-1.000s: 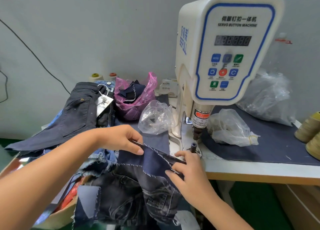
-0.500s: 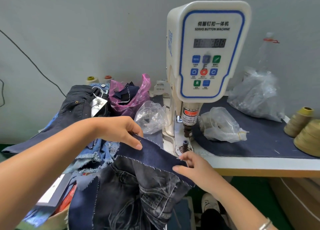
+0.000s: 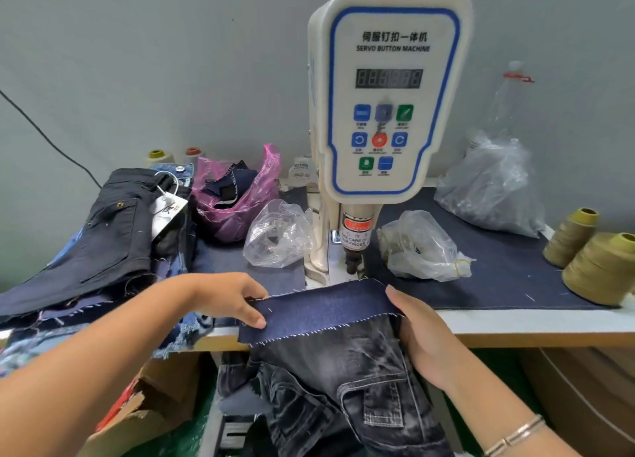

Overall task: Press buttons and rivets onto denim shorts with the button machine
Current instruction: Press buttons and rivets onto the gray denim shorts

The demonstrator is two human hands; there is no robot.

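Denim shorts held at the button machine.
The left hand (image 3: 228, 298) pinched the left end of the shorts' (image 3: 330, 364) dark waistband, fingers curled over its top edge; the right hand (image 3: 424, 336) gripped the right end, thumb on top. The band lay stretched across the near edge of the tabletop (image 3: 515, 319), just in front of the machine's (image 3: 388, 95) punch, and the rest of the shorts hung below. Clear bags (image 3: 421, 247) sat on either side of the machine.

Table (image 3: 536, 322) under denim mat (image 3: 508, 278)
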